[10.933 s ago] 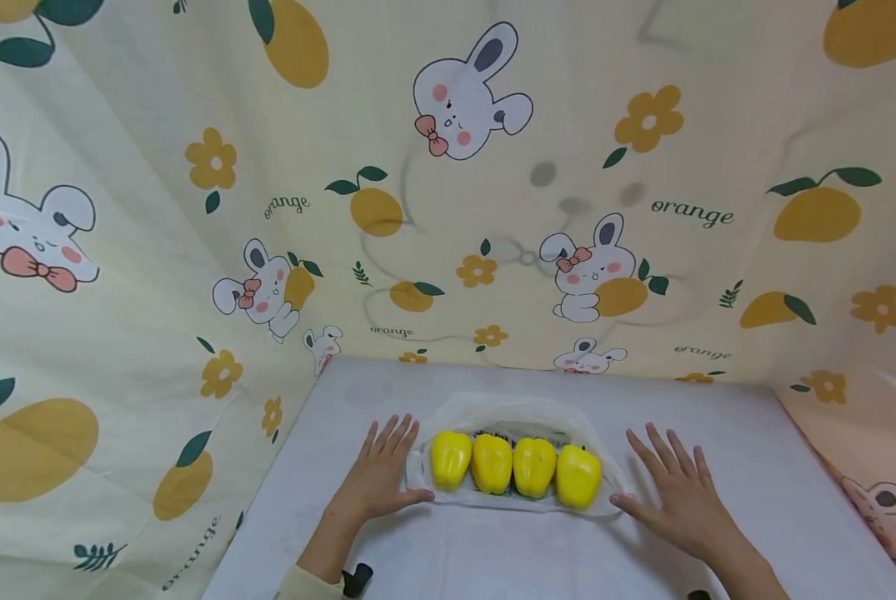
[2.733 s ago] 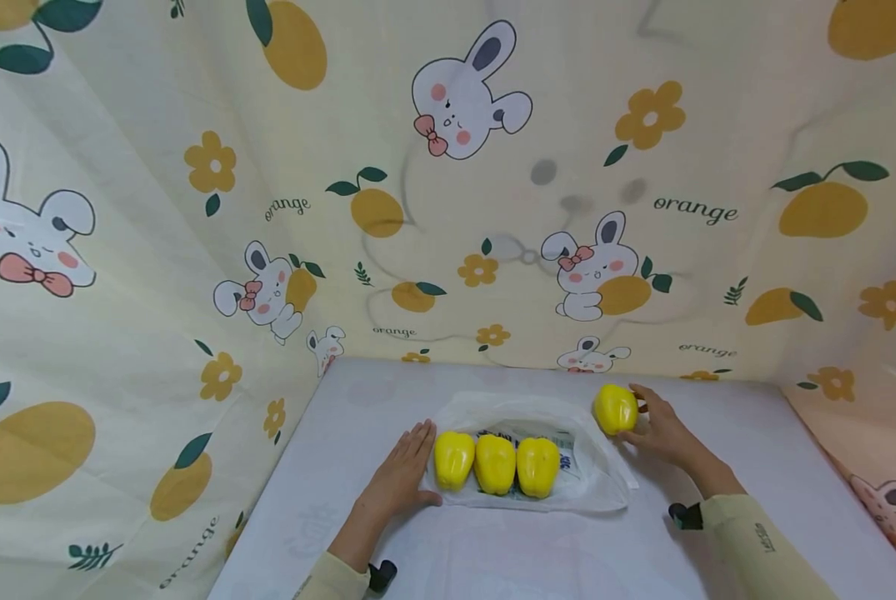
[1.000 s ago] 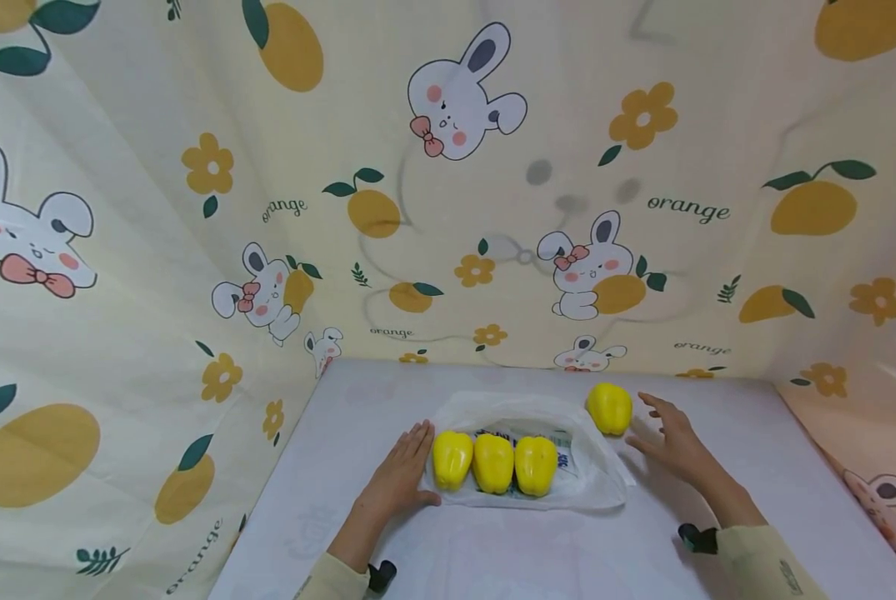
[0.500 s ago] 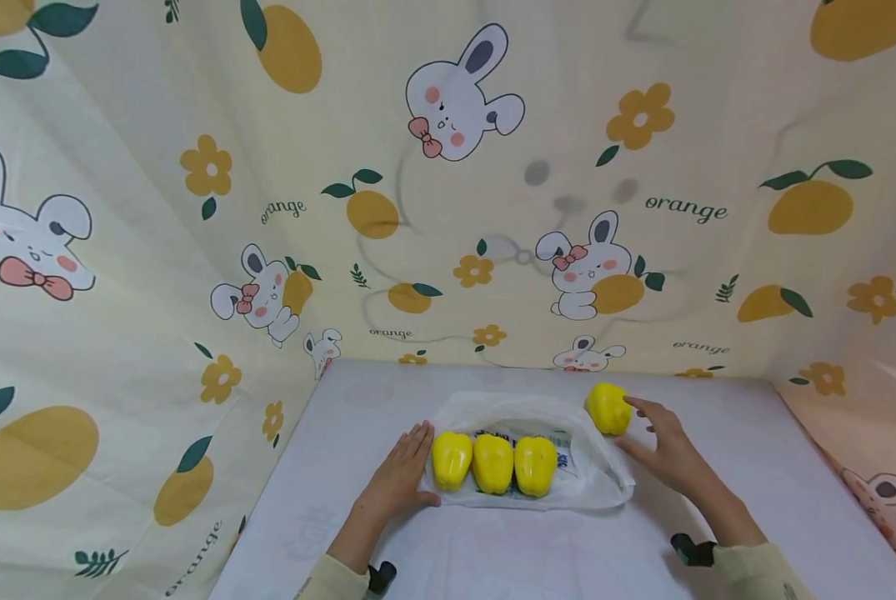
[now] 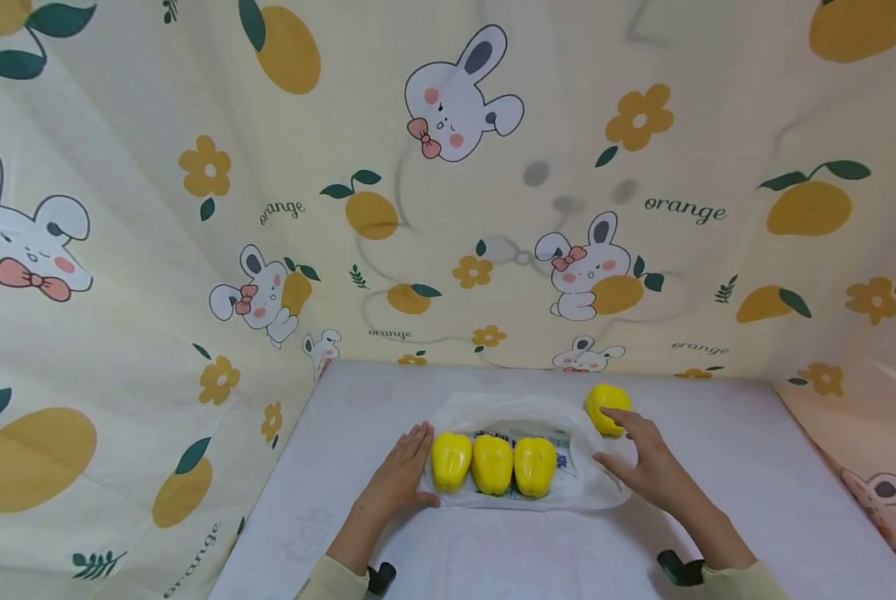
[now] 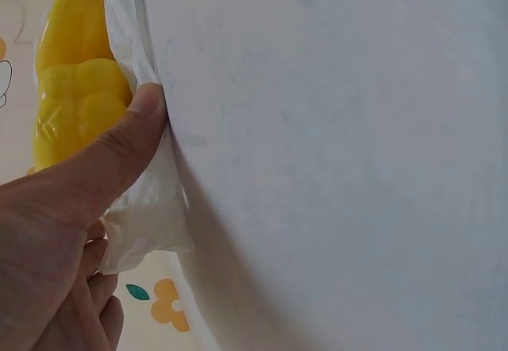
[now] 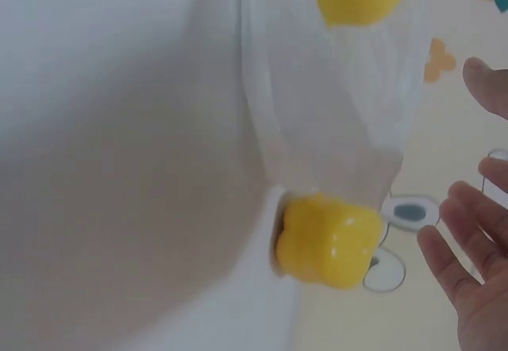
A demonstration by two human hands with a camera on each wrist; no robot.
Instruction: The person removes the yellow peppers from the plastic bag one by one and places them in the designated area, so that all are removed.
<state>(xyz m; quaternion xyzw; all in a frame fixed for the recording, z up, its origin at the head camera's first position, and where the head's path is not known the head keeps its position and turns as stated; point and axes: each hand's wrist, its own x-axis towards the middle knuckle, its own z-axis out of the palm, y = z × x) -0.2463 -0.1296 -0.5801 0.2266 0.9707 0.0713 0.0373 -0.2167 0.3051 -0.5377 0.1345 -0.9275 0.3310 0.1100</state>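
Three yellow bell peppers [image 5: 493, 465] lie side by side on a white plastic bag [image 5: 598, 479] with dark print. A fourth yellow bell pepper [image 5: 605, 402] sits on the table just behind the bag's right end. My left hand [image 5: 398, 471] rests at the bag's left end, fingers straight and together; in the left wrist view its thumb [image 6: 127, 144] lies against the bag's edge beside a pepper [image 6: 83, 105]. My right hand [image 5: 653, 467] hovers by the bag's right end, fingers spread and holding nothing. It partly covers the lone pepper in the head view, but the right wrist view shows a gap between them.
A pale table [image 5: 523, 558] carries everything. A cream cloth [image 5: 463, 192] printed with rabbits, oranges and flowers hangs behind and along both sides. Dark wrist-worn devices [image 5: 678, 568] show below the hands.
Earlier, the rightmost pepper lay on the bag; my right hand held it behind the bag's right end, then let go. That hand has since moved left towards the bag. The left hand stays put lately.
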